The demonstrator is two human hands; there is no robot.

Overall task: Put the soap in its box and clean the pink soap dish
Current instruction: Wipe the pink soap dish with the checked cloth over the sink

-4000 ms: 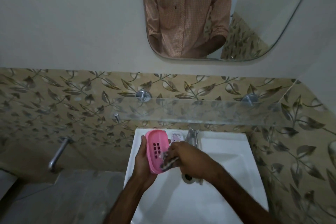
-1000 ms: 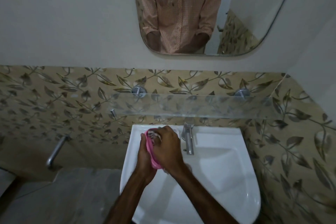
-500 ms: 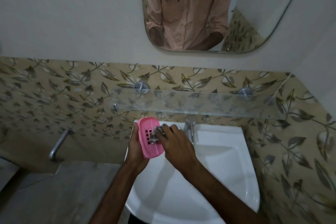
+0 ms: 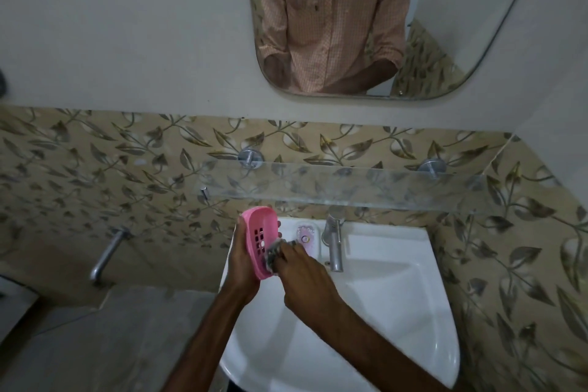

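Note:
My left hand (image 4: 242, 267) holds the pink soap dish (image 4: 259, 237) tilted on edge above the left rim of the white sink (image 4: 397, 312), its slotted inside facing right. My right hand (image 4: 304, 275) is closed on a grey metal scrubber (image 4: 274, 253), which presses against the lower inside of the dish. A soap box (image 4: 307, 238) with a pink and white printed top lies flat on the sink's back ledge, just left of the tap (image 4: 334, 245). No loose bar of soap is visible.
A glass shelf (image 4: 350, 186) on two metal pegs juts out above the sink. A mirror (image 4: 366, 22) hangs higher up and reflects a person in an orange checked shirt. A metal wall tap (image 4: 106, 253) sticks out at left over a grey ledge (image 4: 95, 337).
Over the last second the dish turned its slotted face into view, and the scrubber slid from its middle down toward its lower end. The soap box shows again behind my hands.

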